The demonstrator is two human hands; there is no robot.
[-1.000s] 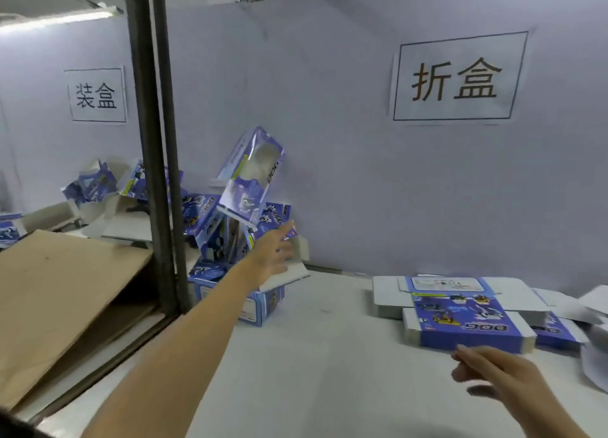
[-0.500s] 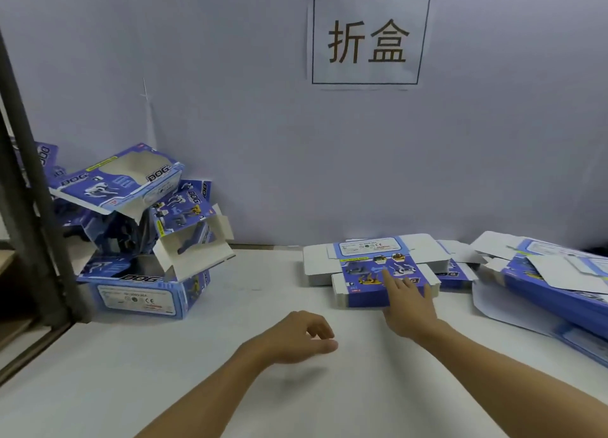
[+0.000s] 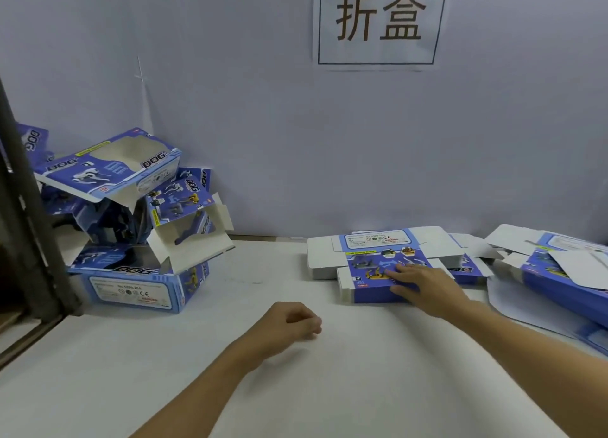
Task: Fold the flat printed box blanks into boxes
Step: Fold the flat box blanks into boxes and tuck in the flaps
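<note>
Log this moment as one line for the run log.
right hand: fingers flat on top flat blank | left hand: loosely curled, holding nothing | folded boxes: piled at left

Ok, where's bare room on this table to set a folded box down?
The near table in front of both hands is bare, as is the strip between the pile of folded boxes and the stack of flat blanks. The right edge is crowded with more blanks.

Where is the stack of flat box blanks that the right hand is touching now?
In the head view, the stack of flat blanks lies right of centre on the white table, near the wall below the paper sign, under the right hand.
</note>
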